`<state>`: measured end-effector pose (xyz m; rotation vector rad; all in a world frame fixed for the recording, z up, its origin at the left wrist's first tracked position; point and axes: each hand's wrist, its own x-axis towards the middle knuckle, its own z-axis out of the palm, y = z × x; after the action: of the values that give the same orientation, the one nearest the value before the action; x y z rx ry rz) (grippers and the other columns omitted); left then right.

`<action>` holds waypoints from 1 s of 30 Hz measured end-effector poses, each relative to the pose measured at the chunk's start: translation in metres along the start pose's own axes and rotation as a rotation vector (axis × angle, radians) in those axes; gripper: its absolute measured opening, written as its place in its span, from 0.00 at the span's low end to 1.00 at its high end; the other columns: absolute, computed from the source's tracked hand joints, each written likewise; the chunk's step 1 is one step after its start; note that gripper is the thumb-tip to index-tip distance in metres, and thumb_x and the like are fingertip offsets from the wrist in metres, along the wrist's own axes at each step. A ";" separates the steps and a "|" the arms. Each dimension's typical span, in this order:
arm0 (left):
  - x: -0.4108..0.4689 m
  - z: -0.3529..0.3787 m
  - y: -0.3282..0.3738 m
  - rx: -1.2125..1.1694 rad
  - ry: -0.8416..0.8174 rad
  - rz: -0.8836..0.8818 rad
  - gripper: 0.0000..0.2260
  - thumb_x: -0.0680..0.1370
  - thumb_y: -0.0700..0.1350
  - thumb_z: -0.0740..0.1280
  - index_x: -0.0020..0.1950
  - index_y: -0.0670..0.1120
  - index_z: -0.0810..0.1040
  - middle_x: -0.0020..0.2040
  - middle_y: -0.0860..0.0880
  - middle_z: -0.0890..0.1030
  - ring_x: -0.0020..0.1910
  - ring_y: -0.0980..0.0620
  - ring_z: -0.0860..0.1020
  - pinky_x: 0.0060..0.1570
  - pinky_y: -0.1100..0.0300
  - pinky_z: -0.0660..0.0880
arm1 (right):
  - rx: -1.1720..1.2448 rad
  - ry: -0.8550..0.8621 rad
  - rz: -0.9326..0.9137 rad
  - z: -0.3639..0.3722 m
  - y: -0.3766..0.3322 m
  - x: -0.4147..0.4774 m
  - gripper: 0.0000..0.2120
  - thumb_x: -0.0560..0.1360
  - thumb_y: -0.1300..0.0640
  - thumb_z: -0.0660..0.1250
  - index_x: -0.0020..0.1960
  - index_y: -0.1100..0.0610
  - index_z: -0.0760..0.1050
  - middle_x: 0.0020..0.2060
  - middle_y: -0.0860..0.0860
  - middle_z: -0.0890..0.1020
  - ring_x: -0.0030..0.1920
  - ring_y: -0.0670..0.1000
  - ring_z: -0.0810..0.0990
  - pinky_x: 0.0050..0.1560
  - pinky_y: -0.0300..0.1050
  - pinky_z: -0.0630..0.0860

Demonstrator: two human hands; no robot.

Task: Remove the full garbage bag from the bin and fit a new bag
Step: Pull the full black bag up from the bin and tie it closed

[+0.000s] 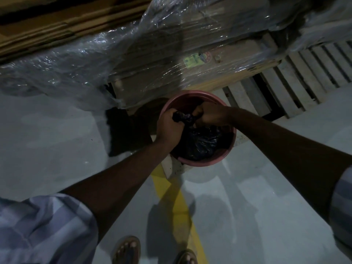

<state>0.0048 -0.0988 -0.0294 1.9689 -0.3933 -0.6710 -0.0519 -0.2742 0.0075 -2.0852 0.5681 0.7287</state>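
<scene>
1. My left hand (169, 126) is closed tight round the twisted neck (185, 118) of the black bag (200, 143), over the bin (198, 160). My fingertips are tucked under the plastic, out of sight.
2. My right hand (211, 114) is fisted on the same neck, toward the far side of the bin's mouth. Its fingers curl inward, so their tips are hidden too.
3. The bag sits inside the bin. My hands and wrists cover its top, and I cannot tell whether the neck is knotted.
4. The light is dim, and the bin's inner wall is lost in black around the bag.
5. The bin's base is hidden under its own pink rim. A pale speckled slab (171, 168) shows at its near-left side, but I cannot make out what it is.
6. A dark patch (125, 132) lies on the floor (57, 140) just left of the bin. It could be shadow or stain.
7. Just behind the bin stand cartons (171, 54) wrapped in clear film. A label (196, 60) on them is too blurred to read.
8. Behind and right of the bin is a pale slatted pallet (297, 73), cut off at the frame's edge.
9. A yellow line (182, 206) runs from under the bin toward my sandals (127, 250), which the bottom edge crops.
10. My striped sleeves (43, 225) show nearer than the bin on both sides, each only in part.
</scene>
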 end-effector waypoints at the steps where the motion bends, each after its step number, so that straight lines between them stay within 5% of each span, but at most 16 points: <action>1: 0.002 0.002 0.001 -0.038 -0.008 -0.038 0.12 0.74 0.30 0.69 0.48 0.47 0.81 0.45 0.49 0.82 0.48 0.49 0.80 0.52 0.57 0.75 | 0.008 -0.022 0.008 -0.001 0.000 -0.001 0.10 0.74 0.64 0.75 0.41 0.49 0.84 0.42 0.50 0.87 0.47 0.52 0.86 0.52 0.50 0.80; 6: 0.008 0.006 0.004 -0.049 -0.026 -0.090 0.13 0.73 0.33 0.72 0.42 0.52 0.78 0.38 0.56 0.80 0.38 0.59 0.78 0.42 0.62 0.73 | -0.020 -0.015 0.035 0.001 0.005 -0.002 0.08 0.70 0.60 0.80 0.47 0.53 0.85 0.46 0.52 0.88 0.49 0.51 0.86 0.50 0.47 0.81; 11: 0.014 0.009 0.009 0.094 0.036 -0.105 0.08 0.74 0.37 0.73 0.51 0.46 0.84 0.44 0.50 0.81 0.47 0.49 0.78 0.47 0.59 0.72 | -0.086 0.103 0.003 0.009 0.008 0.000 0.07 0.71 0.58 0.80 0.49 0.56 0.86 0.48 0.52 0.88 0.52 0.50 0.85 0.55 0.49 0.80; 17: 0.016 0.012 0.014 -0.016 -0.004 -0.368 0.15 0.75 0.39 0.71 0.61 0.44 0.83 0.55 0.42 0.85 0.54 0.40 0.83 0.59 0.46 0.82 | -0.090 0.164 0.005 0.017 0.007 -0.003 0.09 0.72 0.57 0.79 0.51 0.59 0.87 0.49 0.54 0.88 0.52 0.51 0.85 0.60 0.52 0.80; 24: 0.019 0.011 0.014 -0.297 -0.099 -0.579 0.18 0.74 0.35 0.72 0.64 0.39 0.82 0.55 0.36 0.86 0.51 0.38 0.85 0.52 0.45 0.84 | -0.138 0.249 -0.021 0.014 0.008 -0.013 0.26 0.70 0.57 0.81 0.66 0.58 0.81 0.64 0.54 0.84 0.65 0.54 0.80 0.71 0.52 0.75; 27: 0.023 0.005 0.011 -0.373 -0.134 -0.648 0.20 0.73 0.37 0.73 0.65 0.41 0.81 0.55 0.38 0.85 0.49 0.39 0.84 0.49 0.47 0.84 | -0.088 0.412 -0.113 0.023 0.012 -0.024 0.31 0.66 0.55 0.84 0.65 0.54 0.77 0.65 0.52 0.79 0.66 0.53 0.77 0.68 0.52 0.75; 30: 0.021 0.003 0.012 -0.379 -0.169 -0.635 0.19 0.72 0.39 0.74 0.63 0.44 0.82 0.53 0.43 0.84 0.47 0.46 0.81 0.41 0.58 0.76 | -0.183 0.733 -0.174 0.036 0.023 -0.032 0.18 0.65 0.49 0.83 0.51 0.51 0.80 0.55 0.46 0.79 0.58 0.49 0.77 0.58 0.46 0.75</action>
<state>0.0199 -0.1176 -0.0260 1.6638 0.2685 -1.2190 -0.1001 -0.2525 -0.0011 -2.5230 0.7120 -0.1179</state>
